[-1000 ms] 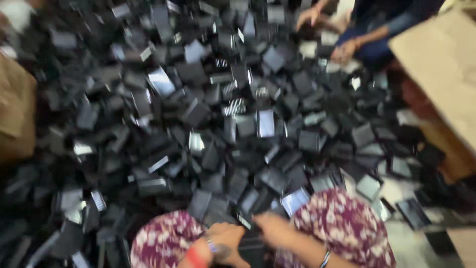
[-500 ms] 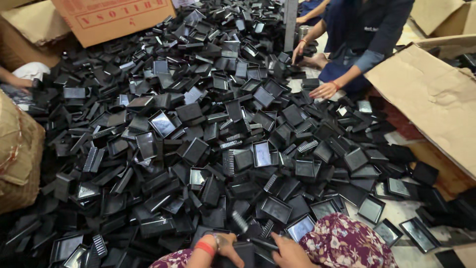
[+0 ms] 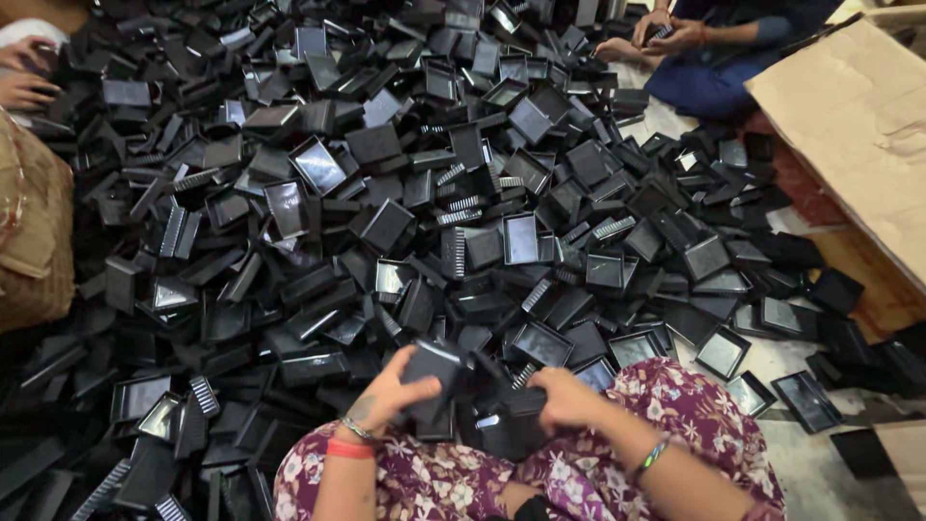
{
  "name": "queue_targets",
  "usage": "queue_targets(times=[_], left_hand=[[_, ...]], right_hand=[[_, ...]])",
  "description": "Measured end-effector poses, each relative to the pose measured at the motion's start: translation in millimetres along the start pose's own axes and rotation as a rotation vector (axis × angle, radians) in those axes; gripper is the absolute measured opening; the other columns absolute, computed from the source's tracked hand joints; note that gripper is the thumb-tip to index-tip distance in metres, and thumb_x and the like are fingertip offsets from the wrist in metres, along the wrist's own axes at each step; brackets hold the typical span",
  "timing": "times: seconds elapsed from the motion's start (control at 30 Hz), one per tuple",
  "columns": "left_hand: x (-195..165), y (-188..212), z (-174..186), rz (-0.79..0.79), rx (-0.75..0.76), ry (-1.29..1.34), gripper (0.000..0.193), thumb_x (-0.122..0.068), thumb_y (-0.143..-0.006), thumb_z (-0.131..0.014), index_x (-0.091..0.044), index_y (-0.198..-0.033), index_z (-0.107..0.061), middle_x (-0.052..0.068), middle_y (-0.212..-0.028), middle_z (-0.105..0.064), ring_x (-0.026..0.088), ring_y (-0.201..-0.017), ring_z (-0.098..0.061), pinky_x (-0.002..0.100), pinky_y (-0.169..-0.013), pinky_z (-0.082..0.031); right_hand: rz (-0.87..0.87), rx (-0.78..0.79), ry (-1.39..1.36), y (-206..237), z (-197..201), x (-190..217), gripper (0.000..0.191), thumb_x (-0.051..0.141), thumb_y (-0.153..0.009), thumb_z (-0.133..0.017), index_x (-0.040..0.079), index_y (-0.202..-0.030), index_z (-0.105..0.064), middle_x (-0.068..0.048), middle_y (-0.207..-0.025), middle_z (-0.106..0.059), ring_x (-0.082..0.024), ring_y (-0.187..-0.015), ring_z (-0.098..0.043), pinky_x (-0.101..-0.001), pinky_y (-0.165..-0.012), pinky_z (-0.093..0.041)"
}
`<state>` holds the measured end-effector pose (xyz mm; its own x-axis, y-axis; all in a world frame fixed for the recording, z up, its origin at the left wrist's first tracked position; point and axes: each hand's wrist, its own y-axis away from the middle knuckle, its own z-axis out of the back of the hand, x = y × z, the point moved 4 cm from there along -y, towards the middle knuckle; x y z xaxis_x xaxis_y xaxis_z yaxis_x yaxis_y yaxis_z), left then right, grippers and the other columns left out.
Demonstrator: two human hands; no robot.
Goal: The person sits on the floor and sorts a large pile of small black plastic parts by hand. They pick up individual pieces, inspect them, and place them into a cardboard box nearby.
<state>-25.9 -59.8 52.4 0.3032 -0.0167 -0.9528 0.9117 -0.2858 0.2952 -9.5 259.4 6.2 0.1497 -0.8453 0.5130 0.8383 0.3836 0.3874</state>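
A big heap of small black plastic trays and ribbed covers spreads over the floor in front of me. My left hand grips a black plastic tray held upright near my lap. My right hand closes on another black plastic piece just to the right of it. The two pieces nearly touch between my hands. My knees in purple floral cloth frame the bottom of the view.
A flattened brown cardboard sheet lies at the right. A woven tan sack stands at the left edge. Another person in blue sits at the top right handling pieces; someone's hands show at the top left.
The view has tilted down and steadied. My hands have come up into view from the bottom edge, each now holding a black piece in front of my lap.
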Motion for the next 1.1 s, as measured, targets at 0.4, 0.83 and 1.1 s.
queue_targets(times=[0.4, 0.83, 1.1], left_hand=[[46.7, -16.1, -58.0, 0.23, -0.103, 0.81, 0.042, -0.037, -0.092, -0.07, -0.014, -0.126, -0.066, 0.008, -0.119, -0.072, 0.026, -0.107, -0.069, 0.05, -0.094, -0.055], [57.9, -55.7, -40.2, 0.117, -0.225, 0.797, 0.047, -0.041, -0.087, -0.072, -0.018, -0.127, -0.062, 0.001, -0.118, -0.07, 0.022, -0.109, -0.066, 0.054, -0.096, -0.051], [64.6, -35.1, -34.6, 0.122, -0.264, 0.905, 0.042, -0.038, -0.092, -0.07, -0.014, -0.126, -0.066, 0.004, -0.122, -0.071, 0.025, -0.113, -0.064, 0.049, -0.097, -0.05]], right_hand=[[-0.159, 0.488, 0.213, -19.9, -8.6, -7.4, 0.098, 0.028, -0.044, -0.087, 0.015, -0.138, -0.062, -0.011, -0.146, -0.052, -0.037, -0.137, -0.046, -0.047, -0.108, -0.045], [0.052, 0.525, 0.604, -20.1, -25.3, 26.4, 0.089, 0.028, -0.045, -0.09, 0.003, -0.127, -0.068, -0.017, -0.142, -0.053, -0.043, -0.143, -0.033, -0.0743, -0.118, -0.011], [0.199, -0.183, -0.269, 95.4, 27.8, -3.9, 0.108, 0.038, -0.041, -0.096, -0.001, -0.133, -0.054, -0.016, -0.123, -0.058, -0.032, -0.121, -0.051, -0.0461, -0.108, -0.037]])
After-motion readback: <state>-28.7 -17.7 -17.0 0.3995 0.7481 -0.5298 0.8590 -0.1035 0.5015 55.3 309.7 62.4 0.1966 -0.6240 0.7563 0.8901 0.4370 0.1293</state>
